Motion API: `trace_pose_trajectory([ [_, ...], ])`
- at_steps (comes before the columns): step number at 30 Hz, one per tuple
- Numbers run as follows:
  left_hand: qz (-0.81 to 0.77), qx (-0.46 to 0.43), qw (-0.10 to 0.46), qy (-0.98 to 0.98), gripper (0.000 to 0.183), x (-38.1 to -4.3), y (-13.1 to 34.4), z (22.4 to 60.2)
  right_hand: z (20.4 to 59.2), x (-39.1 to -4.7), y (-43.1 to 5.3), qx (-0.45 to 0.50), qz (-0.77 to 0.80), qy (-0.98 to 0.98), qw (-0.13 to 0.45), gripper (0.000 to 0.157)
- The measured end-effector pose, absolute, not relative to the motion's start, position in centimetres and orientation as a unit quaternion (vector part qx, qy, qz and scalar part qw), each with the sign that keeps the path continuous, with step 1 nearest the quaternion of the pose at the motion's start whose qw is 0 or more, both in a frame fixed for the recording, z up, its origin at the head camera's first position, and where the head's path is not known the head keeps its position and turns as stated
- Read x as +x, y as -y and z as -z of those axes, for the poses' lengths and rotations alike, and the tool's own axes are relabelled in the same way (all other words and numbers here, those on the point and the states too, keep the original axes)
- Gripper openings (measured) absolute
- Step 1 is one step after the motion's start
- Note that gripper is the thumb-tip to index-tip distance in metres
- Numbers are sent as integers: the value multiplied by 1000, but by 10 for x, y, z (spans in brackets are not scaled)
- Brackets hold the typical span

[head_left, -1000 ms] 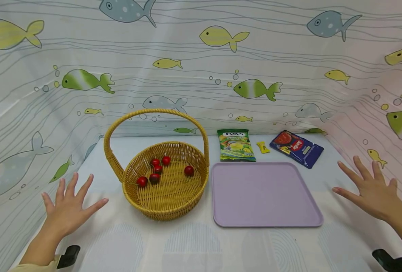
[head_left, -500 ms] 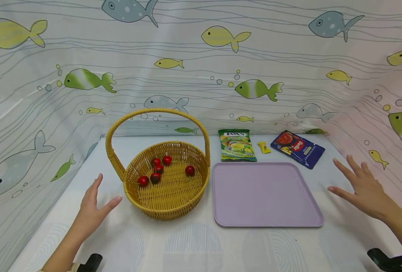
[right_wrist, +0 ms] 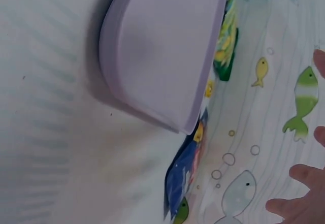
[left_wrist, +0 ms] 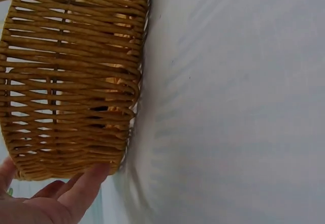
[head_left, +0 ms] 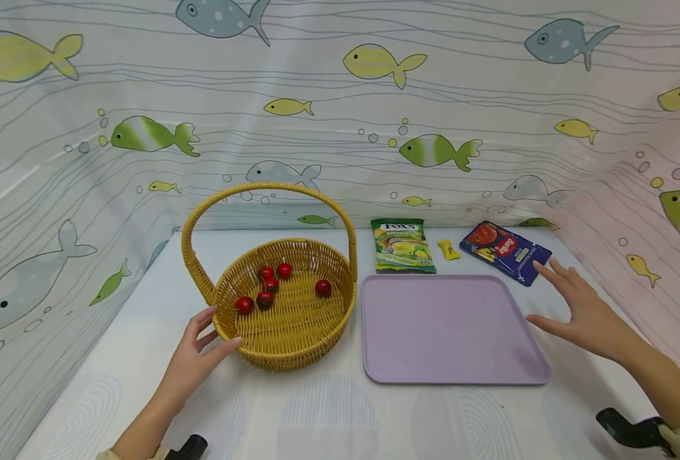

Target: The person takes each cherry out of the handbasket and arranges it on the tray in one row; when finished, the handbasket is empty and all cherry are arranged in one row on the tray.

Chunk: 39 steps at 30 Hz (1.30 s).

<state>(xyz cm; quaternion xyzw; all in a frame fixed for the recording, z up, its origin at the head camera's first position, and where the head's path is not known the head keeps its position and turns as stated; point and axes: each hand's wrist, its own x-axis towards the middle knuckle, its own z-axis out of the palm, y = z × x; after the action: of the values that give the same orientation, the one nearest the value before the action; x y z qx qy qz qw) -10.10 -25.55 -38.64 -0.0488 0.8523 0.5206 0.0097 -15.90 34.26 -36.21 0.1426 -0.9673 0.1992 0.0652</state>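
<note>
A round yellow wicker basket (head_left: 302, 329) with a tall arched handle stands left of centre, holding several dark red cherries (head_left: 265, 300). My left hand (head_left: 193, 365) is at its near left side, the thumb at the front rim and the other fingers along the outer wall. In the left wrist view, fingertips reach the basket's woven side (left_wrist: 76, 92). My right hand (head_left: 590, 316) hovers with spread fingers beside the right edge of a flat lilac tray (head_left: 449, 332), holding nothing. The tray's right part also shows in the right wrist view.
Behind the tray lie a green Fox's candy bag (head_left: 403, 246), a small yellow wrapped candy (head_left: 448, 250) and a dark blue Barilla pouch (head_left: 509, 252). A fish-patterned sheet (head_left: 328, 140) rises behind and on both sides of the white table (head_left: 294, 421).
My left hand has moved right, from beside the basket to its rim, its fingers less spread. My right hand has moved left toward the tray. Basket, cherries and tray stay put.
</note>
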Motion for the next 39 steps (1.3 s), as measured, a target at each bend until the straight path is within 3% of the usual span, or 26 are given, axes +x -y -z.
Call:
trace_pose_trajectory([
  [17, -563, -69, 35, -823, 90, -106, 253, 389, 355, -179, -278, 231, -249, 938, 76, 74],
  [39, -566, -68, 29, -821, 90, -108, 253, 394, 339, -197, -203, 336, -285, 897, 47, 68],
])
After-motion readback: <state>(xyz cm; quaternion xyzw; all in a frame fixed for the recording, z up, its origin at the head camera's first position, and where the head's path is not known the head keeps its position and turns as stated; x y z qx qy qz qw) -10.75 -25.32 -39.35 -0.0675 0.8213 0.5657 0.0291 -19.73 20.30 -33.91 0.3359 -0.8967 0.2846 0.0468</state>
